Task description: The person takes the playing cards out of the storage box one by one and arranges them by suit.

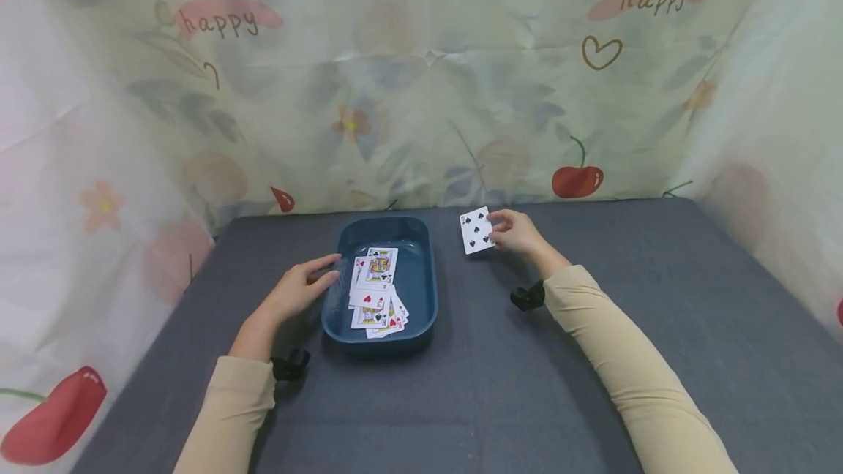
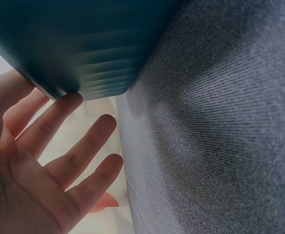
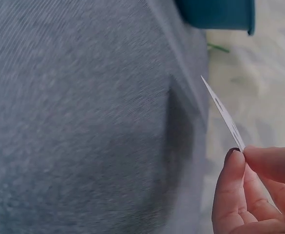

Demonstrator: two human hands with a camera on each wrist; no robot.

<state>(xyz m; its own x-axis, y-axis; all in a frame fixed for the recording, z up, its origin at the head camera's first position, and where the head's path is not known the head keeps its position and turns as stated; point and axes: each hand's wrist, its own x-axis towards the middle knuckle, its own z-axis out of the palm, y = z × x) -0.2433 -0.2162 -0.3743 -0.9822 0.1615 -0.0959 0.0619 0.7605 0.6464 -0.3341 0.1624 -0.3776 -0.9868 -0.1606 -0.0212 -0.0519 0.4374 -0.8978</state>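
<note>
Beige sleeves (image 1: 635, 368) slant in over the near part of the surface (image 1: 487, 393), which is covered in dark grey ribbed cloth; a black device (image 1: 290, 364) sits at each wrist. Left of the surface's middle stands a blue tray (image 1: 418, 276), its far end close to the far edge. Playing cards (image 1: 372, 295) overlap face up inside it, toward its left side. The left hand (image 1: 293, 295), fingers apart, touches the tray's left rim. Right of the tray, near the far edge, the right hand (image 1: 520, 232) pinches a spade card (image 1: 476, 231) between thumb and fingertips, raised above the cloth. Beyond the far edge hangs pale fabric (image 1: 408, 93) printed with cherries, flowers, hearts and "happy"; similar fabric flanks both side edges.
</note>
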